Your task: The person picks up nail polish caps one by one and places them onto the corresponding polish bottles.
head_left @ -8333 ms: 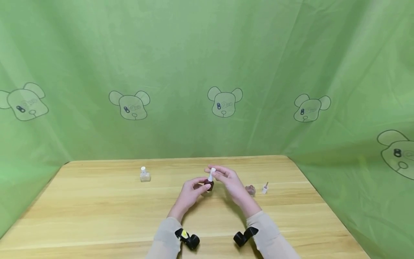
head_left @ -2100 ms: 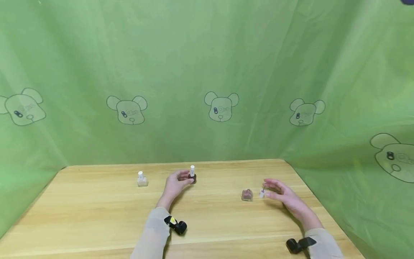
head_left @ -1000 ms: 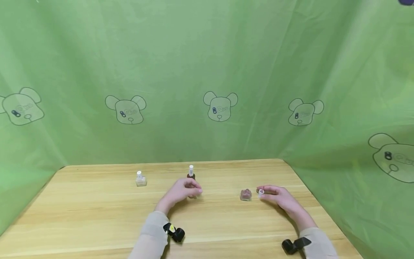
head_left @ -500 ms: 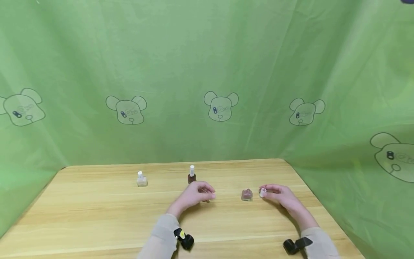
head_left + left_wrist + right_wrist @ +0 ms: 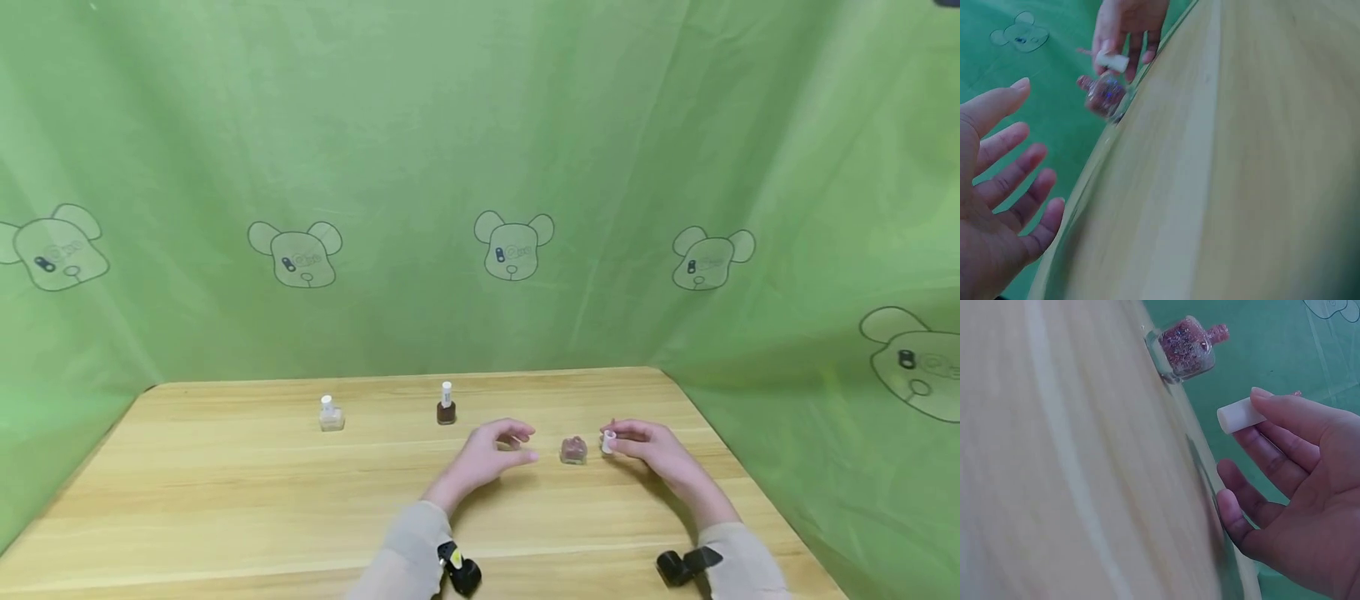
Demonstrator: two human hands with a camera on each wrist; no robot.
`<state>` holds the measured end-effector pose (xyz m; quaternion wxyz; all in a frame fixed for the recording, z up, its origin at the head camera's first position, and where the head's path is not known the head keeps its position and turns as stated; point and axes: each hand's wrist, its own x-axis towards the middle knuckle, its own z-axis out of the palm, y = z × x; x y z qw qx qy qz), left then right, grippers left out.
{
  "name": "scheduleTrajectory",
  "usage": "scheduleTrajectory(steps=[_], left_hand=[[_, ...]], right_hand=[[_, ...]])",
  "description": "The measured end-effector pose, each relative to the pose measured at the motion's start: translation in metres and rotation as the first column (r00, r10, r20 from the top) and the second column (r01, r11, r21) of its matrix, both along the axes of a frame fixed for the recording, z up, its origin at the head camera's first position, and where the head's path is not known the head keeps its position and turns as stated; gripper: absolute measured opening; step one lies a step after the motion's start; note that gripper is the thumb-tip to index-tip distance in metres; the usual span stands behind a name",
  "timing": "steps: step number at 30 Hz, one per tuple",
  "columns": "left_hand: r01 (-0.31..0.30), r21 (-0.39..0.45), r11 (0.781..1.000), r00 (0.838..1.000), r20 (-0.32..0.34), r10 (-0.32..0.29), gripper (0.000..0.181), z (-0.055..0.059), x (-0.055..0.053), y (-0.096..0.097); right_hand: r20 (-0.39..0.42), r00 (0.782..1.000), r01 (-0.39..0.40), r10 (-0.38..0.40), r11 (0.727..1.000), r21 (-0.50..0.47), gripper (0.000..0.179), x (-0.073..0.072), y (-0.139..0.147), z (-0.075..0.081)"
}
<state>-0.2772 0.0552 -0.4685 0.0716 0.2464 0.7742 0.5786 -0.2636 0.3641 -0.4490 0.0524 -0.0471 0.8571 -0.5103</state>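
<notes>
Thumb and fingers of my right hand (image 5: 660,450) pinch a white nail polish cap (image 5: 1241,416), its brush end pointing away from the table. Just left of it in the head view stands an uncapped nail polish bottle (image 5: 573,451) of pink glitter, its threaded neck (image 5: 1217,334) bare. My left hand (image 5: 487,454) is over the table on the other side of that bottle, fingers spread and holding nothing. In the left wrist view, its fingers (image 5: 1019,175) are apart from the glitter bottle (image 5: 1105,97).
A capped dark red nail polish bottle (image 5: 446,412) stands toward the back middle of the wooden table (image 5: 225,500). Farther left is a capped clear bottle (image 5: 332,418). Green cloth (image 5: 420,125) hangs behind and beside the table.
The dark red bottle, earlier between both hands, now stands released at the back. My left hand has moved right toward the glitter bottle. My right hand has taken hold of the white cap.
</notes>
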Motion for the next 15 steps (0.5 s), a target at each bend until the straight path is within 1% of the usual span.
scheduleTrajectory(steps=[5,9,15], left_hand=[[-0.026,-0.011,1.000,1.000,0.003,0.026,0.048,-0.002,-0.001,0.016],[-0.051,0.013,0.999,0.999,0.009,0.051,0.047,-0.003,-0.001,0.029],[-0.087,0.054,0.995,0.996,0.041,0.085,0.048,-0.003,-0.003,0.047]], right_hand=[[-0.005,1.000,-0.013,0.013,1.000,0.011,0.047,0.001,-0.002,0.005],[-0.014,1.000,-0.016,0.016,1.000,-0.021,0.047,0.002,-0.001,0.009],[-0.028,1.000,-0.005,0.005,1.000,-0.018,0.047,0.002,0.004,0.011]])
